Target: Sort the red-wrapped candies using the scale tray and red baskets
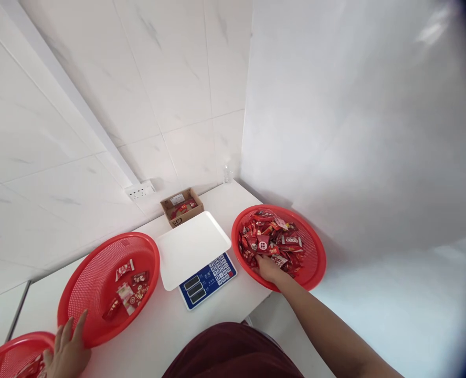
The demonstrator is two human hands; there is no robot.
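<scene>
Right of my blue-and-white scale I see white-printed red packets in a red basket; behind the scale, a brown box.

Pale, grey-veined tile wall spans nine to twelve o'clock, crossed toward ten by slanting white trunking ending near a socket. A smooth whitish surface fills three, glare at two; white desk toward seven.
</scene>
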